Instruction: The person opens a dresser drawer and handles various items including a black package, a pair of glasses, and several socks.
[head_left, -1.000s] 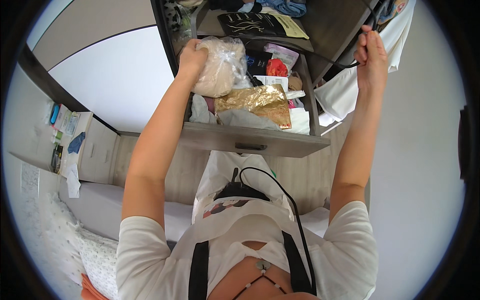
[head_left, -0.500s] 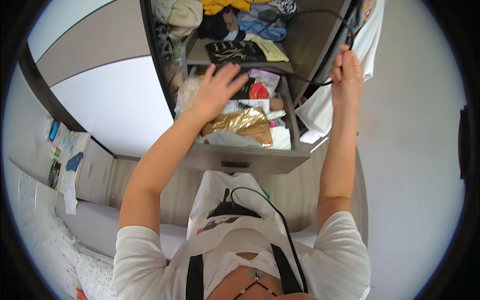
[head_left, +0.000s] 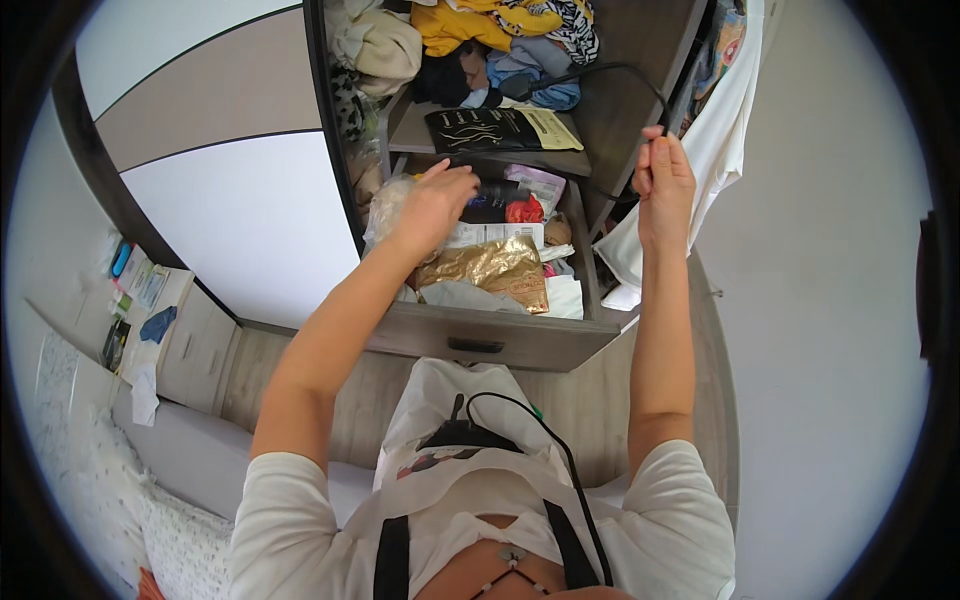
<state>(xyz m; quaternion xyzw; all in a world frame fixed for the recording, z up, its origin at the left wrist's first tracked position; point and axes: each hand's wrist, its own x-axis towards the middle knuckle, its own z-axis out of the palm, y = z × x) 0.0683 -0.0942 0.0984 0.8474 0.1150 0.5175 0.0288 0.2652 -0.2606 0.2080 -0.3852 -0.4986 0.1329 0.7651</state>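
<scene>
My right hand (head_left: 665, 190), raised at the right of the open drawer, is closed on a black power cord (head_left: 640, 75). The cord loops up and left to its plug (head_left: 519, 87), which hangs in front of clothes on the shelf. From that hand the cord also runs back left toward the drawer. My left hand (head_left: 432, 208) is over the drawer's back left, fingers curled onto a black rod-shaped thing (head_left: 504, 190). Its full shape is hidden by the hand. Beneath lie a gold foil package (head_left: 485, 272), a red item (head_left: 524, 209) and a clear plastic bag (head_left: 388, 207).
The pulled-out drawer (head_left: 560, 345) stands in front of my legs. Above it, a shelf (head_left: 410, 130) bears a black-and-yellow packet (head_left: 500, 130) and piled clothes (head_left: 455, 30). A white sliding door (head_left: 240, 220) is at left, white cloth (head_left: 715, 150) at right.
My left hand has gone from spread fingers to curled ones at the black rod-shaped thing. My right hand, still on the cord, has come slightly left and nearer. The view has shifted a little.
</scene>
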